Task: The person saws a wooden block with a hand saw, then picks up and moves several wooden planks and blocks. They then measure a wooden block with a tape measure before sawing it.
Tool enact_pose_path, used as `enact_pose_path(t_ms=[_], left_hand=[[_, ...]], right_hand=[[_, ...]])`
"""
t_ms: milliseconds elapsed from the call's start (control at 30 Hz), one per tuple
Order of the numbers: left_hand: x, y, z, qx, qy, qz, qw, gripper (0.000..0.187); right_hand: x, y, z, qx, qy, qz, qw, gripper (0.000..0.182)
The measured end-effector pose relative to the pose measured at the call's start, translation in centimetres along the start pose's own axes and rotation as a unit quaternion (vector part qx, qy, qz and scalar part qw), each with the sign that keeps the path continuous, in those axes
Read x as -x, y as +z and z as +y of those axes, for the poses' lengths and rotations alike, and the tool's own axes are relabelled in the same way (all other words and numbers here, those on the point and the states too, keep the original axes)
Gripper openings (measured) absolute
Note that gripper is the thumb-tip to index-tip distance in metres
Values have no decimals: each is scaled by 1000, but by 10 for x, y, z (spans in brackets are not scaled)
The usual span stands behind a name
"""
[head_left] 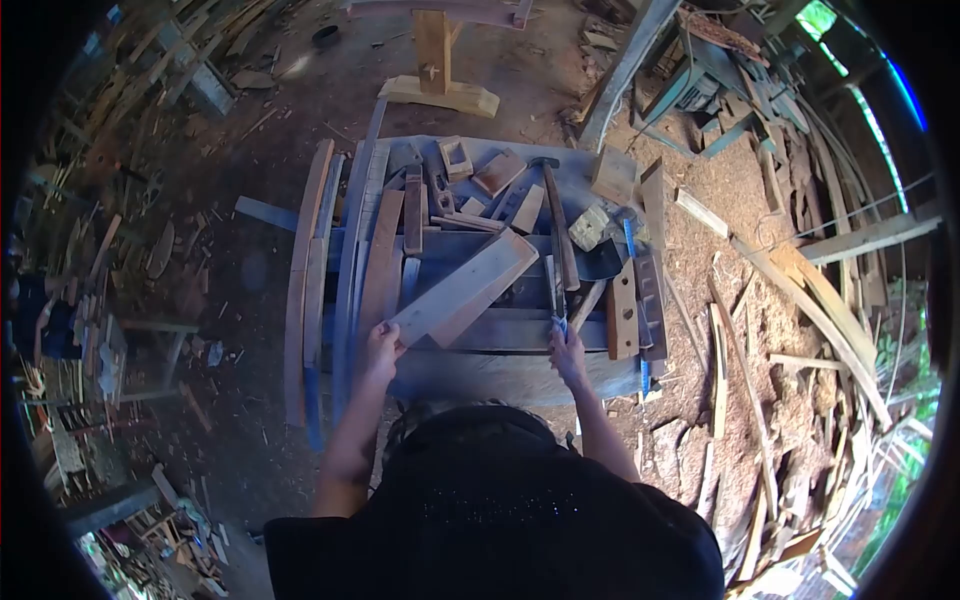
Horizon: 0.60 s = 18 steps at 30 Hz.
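Observation:
My left hand [382, 346] is closed on the near end of a pale, flat wooden board [465, 290], which slants up to the right over the workbench. My right hand [567, 352] is wrapped round the bluish handle of a slim hand tool [556, 295]. Its narrow dark end points away from me; its exact kind is too small to make out. Just beyond it lies a hammer [558, 215] with a long wooden handle. A drilled wooden block [623, 315] sits to the right of this hand. Several wooden blocks and hand planes [440, 190] lie past the board.
Long planks [305, 290] line the workbench's left side. A wooden stand [433, 60] stands beyond the bench. Wood shavings [740, 290] and offcuts cover the ground at right, below a post [625, 75]. More scrap wood [110, 230] lies at left.

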<state>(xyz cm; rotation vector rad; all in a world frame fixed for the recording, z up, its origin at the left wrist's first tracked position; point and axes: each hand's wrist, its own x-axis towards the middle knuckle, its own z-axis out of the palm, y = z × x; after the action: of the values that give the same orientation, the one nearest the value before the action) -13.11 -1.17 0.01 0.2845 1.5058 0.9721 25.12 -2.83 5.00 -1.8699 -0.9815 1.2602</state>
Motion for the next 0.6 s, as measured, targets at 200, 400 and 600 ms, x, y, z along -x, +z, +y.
enact_pose_path(t_ms=[200,400,600], left_hand=[[24,15,1,-25,18,53,998,44],[45,37,9,-85,-19,143,986,51],[49,36,0,-22,-36,150,988,62]], right_hand=[[-37,-22,20,109,-151,65,980,32],[-106,-2,-41,166,-200,23,965,28],[-155,32,-60,157,-200,-85,963,34]])
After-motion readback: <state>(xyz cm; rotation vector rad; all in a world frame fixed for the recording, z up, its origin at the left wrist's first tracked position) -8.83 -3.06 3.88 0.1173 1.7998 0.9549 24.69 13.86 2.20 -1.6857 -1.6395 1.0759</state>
